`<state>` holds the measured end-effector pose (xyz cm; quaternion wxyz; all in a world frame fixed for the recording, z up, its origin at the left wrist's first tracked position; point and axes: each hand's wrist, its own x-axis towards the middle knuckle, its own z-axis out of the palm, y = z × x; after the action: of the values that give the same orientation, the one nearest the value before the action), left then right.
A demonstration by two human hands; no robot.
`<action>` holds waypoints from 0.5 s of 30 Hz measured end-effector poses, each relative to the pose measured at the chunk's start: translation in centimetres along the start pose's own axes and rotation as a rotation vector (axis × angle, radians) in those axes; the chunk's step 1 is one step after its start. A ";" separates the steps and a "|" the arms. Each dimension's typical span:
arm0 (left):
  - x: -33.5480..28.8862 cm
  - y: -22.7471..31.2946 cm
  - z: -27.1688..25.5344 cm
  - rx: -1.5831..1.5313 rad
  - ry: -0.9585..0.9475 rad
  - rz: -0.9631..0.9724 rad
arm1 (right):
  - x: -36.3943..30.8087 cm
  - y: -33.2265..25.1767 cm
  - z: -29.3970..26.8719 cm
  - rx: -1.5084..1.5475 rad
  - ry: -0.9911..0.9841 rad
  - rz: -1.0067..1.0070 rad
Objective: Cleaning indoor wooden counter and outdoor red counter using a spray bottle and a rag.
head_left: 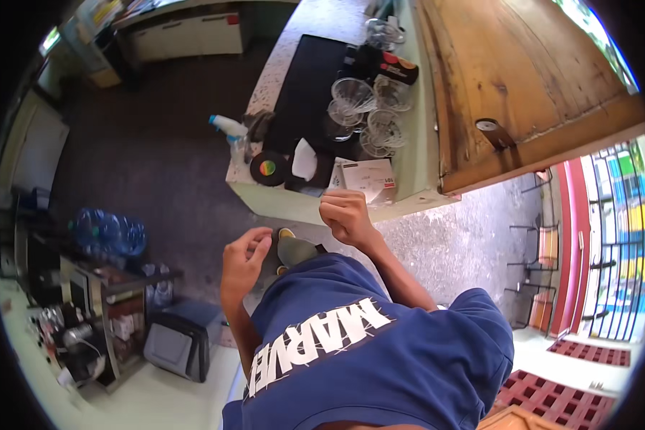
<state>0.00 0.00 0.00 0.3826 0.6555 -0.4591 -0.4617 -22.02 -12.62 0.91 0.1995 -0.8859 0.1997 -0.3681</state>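
In the head view, the two hands were well apart from each other near the middle of the frame. The left hand (244,259), left of centre, had its fingers loosely bent; whether they met the thumb I could not tell. The right hand (347,217) was curled into a fist, and I could not tell whether it enclosed anything. Just beyond it, right of upper centre, the white box (369,175) lay on the end of the counter (261,195); contact could not be made out. Left of the box were a white tissue (304,159) and a black disc (268,172); clear glasses (355,94) stood farther up the frame.
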 end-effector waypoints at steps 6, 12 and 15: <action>4.7 1.8 -0.9 0.016 -0.308 0.081 | 2.4 -2.0 -11.6 -0.559 0.643 -0.160; 10.0 12.7 6.1 0.023 -0.344 0.672 | 0.9 -4.1 -27.2 -0.786 1.214 0.168; 8.9 18.2 8.9 -0.051 -0.376 0.961 | 1.6 -1.8 -36.6 -0.545 1.170 0.118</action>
<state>-11.71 -14.35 12.05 0.4783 0.2669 -0.7578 -0.3546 -47.42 -19.47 26.48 -0.1543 -0.5455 0.4100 -0.7145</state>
